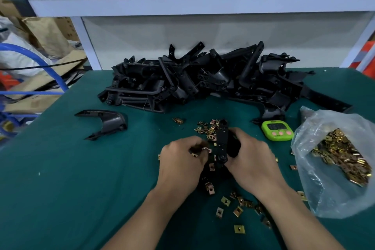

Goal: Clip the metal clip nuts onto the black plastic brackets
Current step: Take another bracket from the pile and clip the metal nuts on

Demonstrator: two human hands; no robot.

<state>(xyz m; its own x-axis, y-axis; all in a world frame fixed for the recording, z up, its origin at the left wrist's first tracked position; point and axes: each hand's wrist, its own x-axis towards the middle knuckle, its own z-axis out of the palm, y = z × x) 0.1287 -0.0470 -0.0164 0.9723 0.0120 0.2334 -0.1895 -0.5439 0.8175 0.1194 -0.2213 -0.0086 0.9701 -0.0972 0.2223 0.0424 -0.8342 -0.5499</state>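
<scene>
Loose clip nuts [239,229] dot the green table [60,199] between a person's forearms. Right hand [251,160] fingers grip a black bracket [222,140] mid-table; the left hand [180,162] pinches a clip nut [206,150] beside its edge. A bracket heap [203,79] lines the far edge and a nut bag [332,168] the right. One lone bracket [105,124] sits on the broad left.

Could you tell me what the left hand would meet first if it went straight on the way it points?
Most likely the black plastic bracket gripped by the right hand. The left hand, pinching a metal clip nut, points rightward at it, though depth is unclear.
</scene>
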